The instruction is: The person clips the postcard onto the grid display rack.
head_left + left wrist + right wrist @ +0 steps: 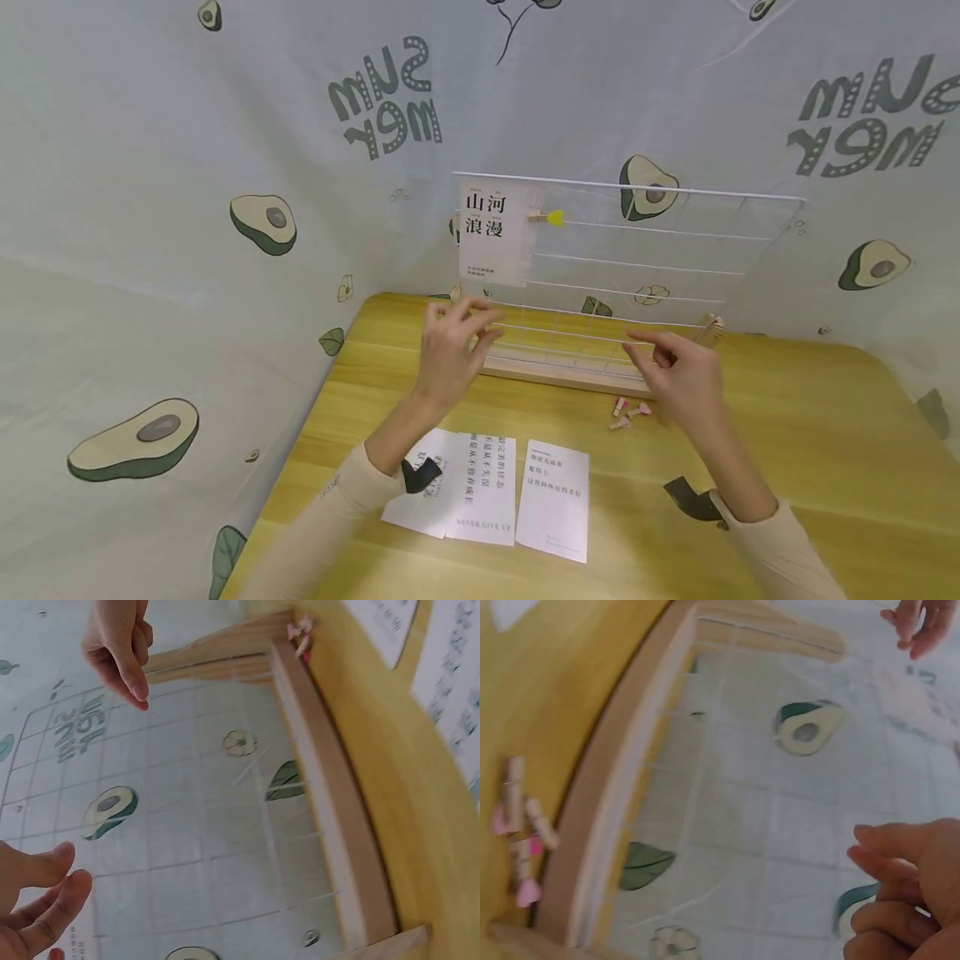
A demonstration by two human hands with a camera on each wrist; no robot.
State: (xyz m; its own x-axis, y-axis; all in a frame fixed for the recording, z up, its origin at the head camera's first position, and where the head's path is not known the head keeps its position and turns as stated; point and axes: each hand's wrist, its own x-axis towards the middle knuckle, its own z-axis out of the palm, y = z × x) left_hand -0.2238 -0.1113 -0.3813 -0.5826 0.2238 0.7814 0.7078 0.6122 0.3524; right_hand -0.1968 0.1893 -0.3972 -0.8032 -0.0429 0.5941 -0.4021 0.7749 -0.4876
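A white wire grid rack [637,269] on a wooden base [562,380] stands in front of both hands. A printed card [495,250] hangs at its upper left, with a clothespin bearing a yellow heart [554,217] at the card's right edge. My left hand [453,342] hovers before the grid just below that card, fingers loosely bent and nothing between them. Before the lower right of the grid is my right hand [682,371]; its thumb and index finger reach forward, the other fingers bend inward, and it holds nothing.
Three pink-topped clothespins [523,870] lie on the wooden table [810,433] just in front of the rack's base. Nearer me are three printed cards, the rightmost card [555,508] slightly apart. An avocado-patterned curtain [165,292] hangs behind.
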